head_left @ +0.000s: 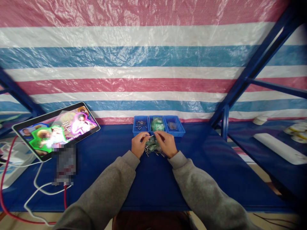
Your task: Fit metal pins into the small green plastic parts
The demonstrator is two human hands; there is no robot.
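Note:
My left hand [139,144] and my right hand [166,143] meet fingertip to fingertip just in front of the blue bins. Both are closed in a pinch around a tiny pale piece between them, too small to make out. Below the fingers lies a pile of greenish clear packets [152,147], partly hidden by the hands. Thin metal pins or screws [147,151] are scattered at its edges. The left blue bin [141,130] has loose metal pieces [141,124] in it. Green packets [157,124] fill the middle bin, and clear small bags [172,126] lie in the right one.
A tablet [57,131] playing a video leans at the left, with a blurred-out object [66,166] before it. White cables [35,188] and a red cable [8,166] trail over the table [153,188]. Blue frame posts [240,86] and a striped sheet [144,57] stand behind.

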